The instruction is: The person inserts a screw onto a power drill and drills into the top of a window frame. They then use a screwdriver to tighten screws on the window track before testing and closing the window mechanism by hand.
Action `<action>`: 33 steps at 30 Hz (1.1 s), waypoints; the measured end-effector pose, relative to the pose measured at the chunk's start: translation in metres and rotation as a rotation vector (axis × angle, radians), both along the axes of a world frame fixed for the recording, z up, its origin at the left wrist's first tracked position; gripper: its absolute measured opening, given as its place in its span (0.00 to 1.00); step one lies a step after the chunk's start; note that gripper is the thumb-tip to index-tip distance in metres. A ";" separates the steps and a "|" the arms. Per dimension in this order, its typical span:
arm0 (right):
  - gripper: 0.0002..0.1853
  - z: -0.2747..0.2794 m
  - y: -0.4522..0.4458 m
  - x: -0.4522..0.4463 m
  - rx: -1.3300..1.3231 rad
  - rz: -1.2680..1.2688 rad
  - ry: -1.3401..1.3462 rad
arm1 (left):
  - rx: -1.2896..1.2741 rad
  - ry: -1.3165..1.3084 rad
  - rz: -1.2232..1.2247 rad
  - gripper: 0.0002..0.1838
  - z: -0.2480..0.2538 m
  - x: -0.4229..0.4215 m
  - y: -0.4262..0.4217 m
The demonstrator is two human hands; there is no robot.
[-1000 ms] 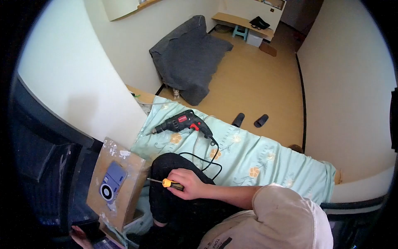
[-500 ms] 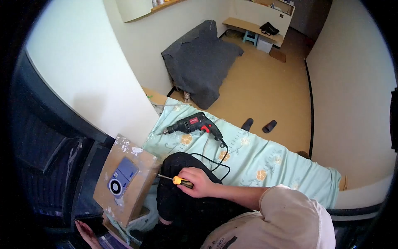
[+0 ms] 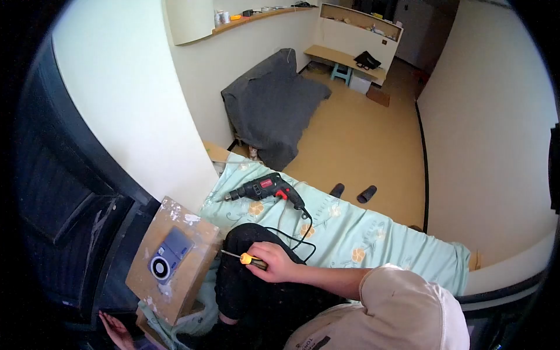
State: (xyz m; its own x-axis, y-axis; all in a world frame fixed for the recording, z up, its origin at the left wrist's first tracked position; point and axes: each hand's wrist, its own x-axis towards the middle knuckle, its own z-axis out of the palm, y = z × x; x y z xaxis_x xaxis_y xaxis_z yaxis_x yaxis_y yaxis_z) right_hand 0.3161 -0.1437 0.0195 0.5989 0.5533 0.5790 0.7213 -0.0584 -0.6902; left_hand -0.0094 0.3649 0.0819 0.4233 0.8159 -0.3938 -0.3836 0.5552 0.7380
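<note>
My right hand (image 3: 273, 262) rests above my dark-trousered knee, its fingers wrapped round the yellow and black handle of a screwdriver (image 3: 252, 261). The thin metal shaft points left, toward a worn wooden board or box (image 3: 195, 242). A blue-purple device with a round black-and-white ring (image 3: 170, 255) lies on that wooden surface. At the bottom left, my left hand (image 3: 116, 331) is partly in view with its fingers apart and nothing visible in it. A black and red power drill (image 3: 265, 188) lies on the pale green floral cloth (image 3: 338, 227), its cord looping toward my knee.
Beyond the cloth, two dark slippers (image 3: 366, 194) lie on the tan floor (image 3: 361, 140). A grey cover (image 3: 271, 111) drapes over furniture by the wall. A dark panelled surface (image 3: 76, 204) stands at the left. Farther back are a bench (image 3: 335, 55) and a blue stool (image 3: 340, 73).
The view has tilted up, showing more of the wall shelf. My left hand shows more of its palm and fingers at the bottom left. My right hand keeps hold of the screwdriver.
</note>
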 end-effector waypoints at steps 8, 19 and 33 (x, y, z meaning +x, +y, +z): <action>0.12 0.003 0.002 -0.002 -0.009 0.000 -0.024 | 0.037 0.192 0.090 0.16 -0.045 -0.024 0.009; 0.12 0.005 0.005 -0.003 -0.046 -0.003 -0.027 | 0.175 0.292 0.155 0.20 -0.131 -0.080 -0.034; 0.11 0.005 0.005 -0.007 -0.102 -0.046 -0.059 | 0.304 0.382 -0.039 0.23 -0.193 -0.070 -0.011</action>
State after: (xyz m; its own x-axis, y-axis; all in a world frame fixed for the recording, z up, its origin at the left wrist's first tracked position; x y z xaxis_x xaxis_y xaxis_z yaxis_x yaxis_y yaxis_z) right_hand 0.3090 -0.1389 0.0247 0.5915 0.5836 0.5563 0.7555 -0.1604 -0.6352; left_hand -0.0793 0.3544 -0.1108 0.3271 0.9045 -0.2735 -0.0367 0.3014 0.9528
